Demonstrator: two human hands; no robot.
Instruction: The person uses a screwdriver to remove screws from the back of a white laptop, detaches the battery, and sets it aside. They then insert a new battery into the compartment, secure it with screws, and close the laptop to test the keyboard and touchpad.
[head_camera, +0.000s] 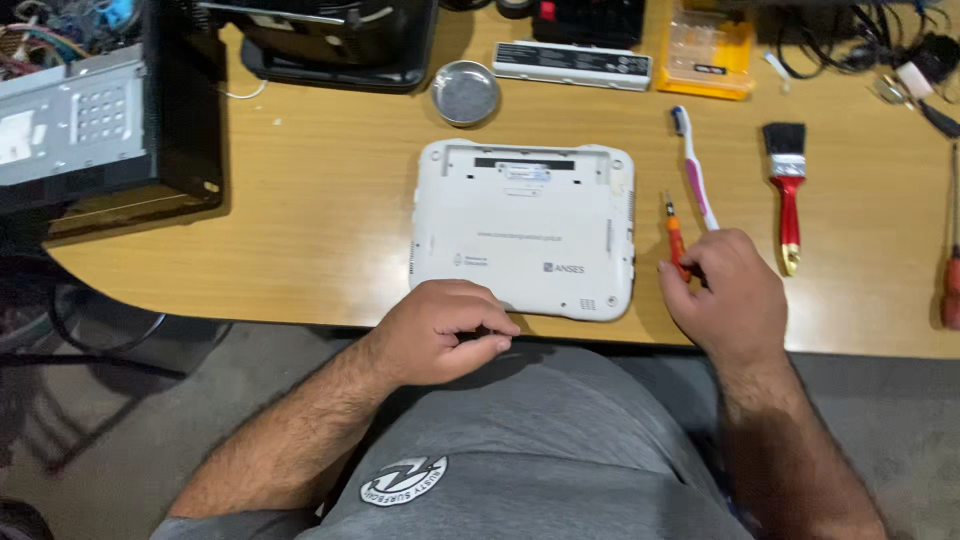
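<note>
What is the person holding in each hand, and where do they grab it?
The right hand grips the small orange screwdriver at its lower handle end. The left hand is curled by the white laptop; anything inside cannot be told.

1. Views: one, head-worn, looking steeply down over the wearer's torso onto a wooden desk (330, 200).
2. Facing: toward 12 o'clock, away from the body; the desk's near edge crosses the lower middle.
3. Range: close; the white netbook (522, 228) sits centre frame, the forearms enter from 6 o'clock.
4. Limits: computer case (75, 120) cut off at 10 o'clock, cables (860, 40) at 1 o'clock.
5. Shared coverage: none, single view.
</note>
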